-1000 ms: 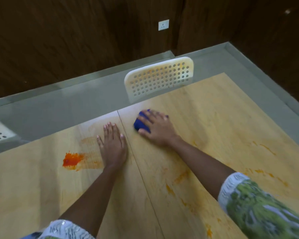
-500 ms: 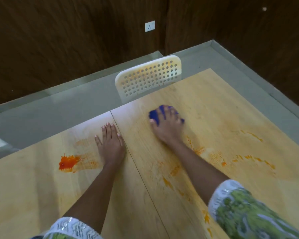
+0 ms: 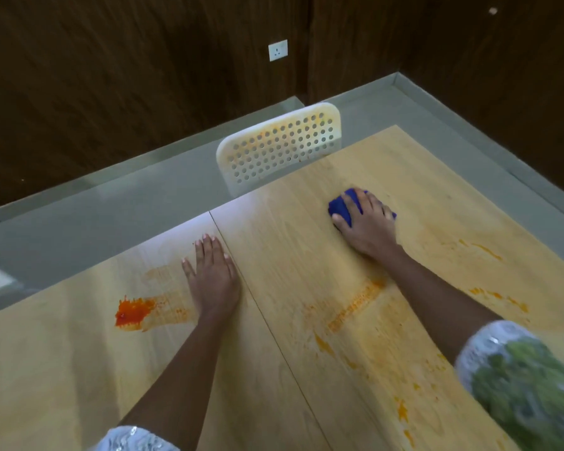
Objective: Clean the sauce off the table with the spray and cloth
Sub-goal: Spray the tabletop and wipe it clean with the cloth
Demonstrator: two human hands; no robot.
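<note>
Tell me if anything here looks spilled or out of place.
Yes. A thick red-orange sauce blob sits on the table beside the left hand, and orange smears streak the right side. The white chair back is stained orange too.

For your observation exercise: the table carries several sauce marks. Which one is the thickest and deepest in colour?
The red-orange blob on the left panel, just left of the flat left hand. It is dense and bright; the streaks on the right panel are thin, pale orange smears.

Blue cloth (image 3: 341,206), red-orange sauce (image 3: 132,312) on pale wood table (image 3: 62,369), white perforated chair (image 3: 279,146), green-patterned sleeve (image 3: 528,385).
</note>
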